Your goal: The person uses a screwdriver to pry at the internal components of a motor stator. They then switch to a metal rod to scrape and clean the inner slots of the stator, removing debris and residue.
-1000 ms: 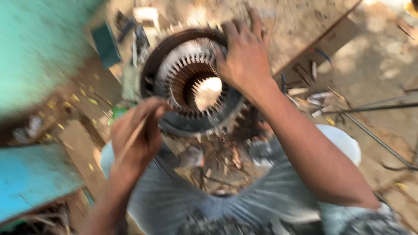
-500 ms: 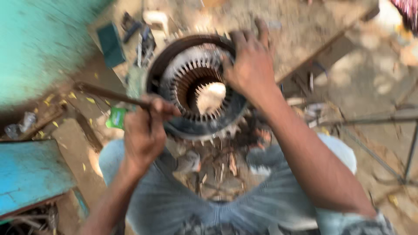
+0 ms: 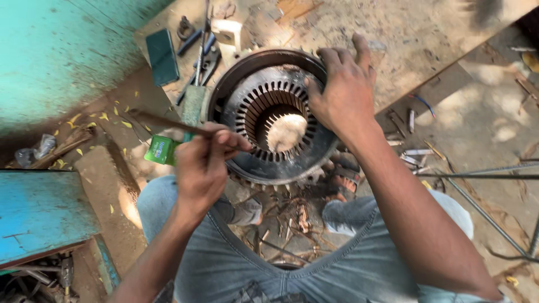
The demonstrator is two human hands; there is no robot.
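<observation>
The person is sitting on the ground with a round motor stator (image 3: pixel 269 120) standing between the knees, its open bore facing up to the camera. The stator is resting near the edge of a worn wooden board (image 3: pixel 426 33), which is carrying it from behind.

The right hand (image 3: pixel 343 92) is lying on the upper right rim of the stator, fingers spread and pressed down on the metal, so it is steadying the body and not pinching anything. The left hand (image 3: pixel 203 164) is closed around a thin dark rod (image 3: pixel 163 122); thumb and fingers are pinching it near one end, at the lower left rim of the stator, while the other end is pointing away to the left over the ground. I cannot tell if the tip is already inside a slot, because the fingers are hiding it.

Behind the stator, on the far part of the board, some pliers and hand tools (image 3: pixel 201 47) and a dark flat case (image 3: pixel 163 56) are lying. A small green packet (image 3: pixel 163 150) is sitting just beside the left hand.

In my judgement, the rod could slip off the narrow teeth and hit the right fingers, since they are close. Also the stator is only being held by one hand and the legs, so a strong push could be tipping or rolling it.
</observation>
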